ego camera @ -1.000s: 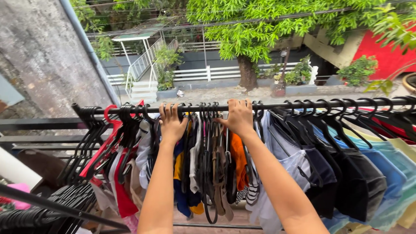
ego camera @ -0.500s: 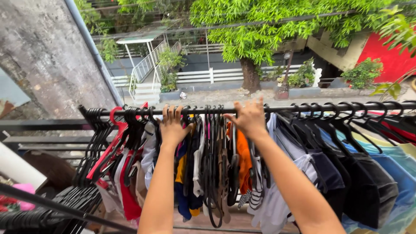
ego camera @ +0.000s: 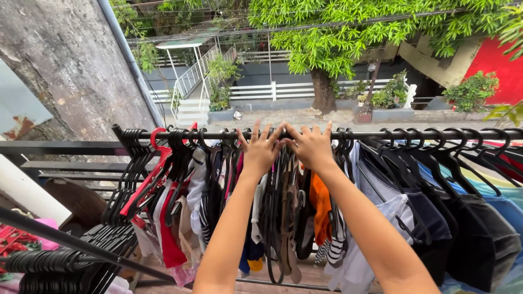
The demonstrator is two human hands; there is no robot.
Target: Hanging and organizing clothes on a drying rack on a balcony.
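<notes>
Reaching up from below, your left hand (ego camera: 260,149) and right hand (ego camera: 311,146) meet at the middle of the black rail (ego camera: 359,134), nearly touching. Head view, the only one: both hands lie spread over the rail and the hanger hooks, fingers fanned apart rather than curled; whether either one pinches a hook, you cannot tell.

Under your hands hangs a tight bunch of black hangers (ego camera: 278,207), some bare, with an orange garment (ego camera: 320,207) just right of them. Left of your left hand, more clothes crowd together, ending in a red hanger (ego camera: 150,174) and a cluster of bare black hangers (ego camera: 128,163) at the rail's end. Right of your right hand, dark tops (ego camera: 436,218) and light blue ones (ego camera: 509,209) sit on hooks spaced more widely.

As a judgement of progress: most of the rail is already loaded, the left and middle are packed, and the bunch under your hands looks not yet spread out.

For room: the rail's left end stops near the grey concrete wall (ego camera: 65,71), so little slack remains there. The gaps between hooks on the right offer more. A second dark bar (ego camera: 71,245) crosses low at the left, beside your left forearm. Beyond the rail lie a street and a green tree (ego camera: 338,32).
</notes>
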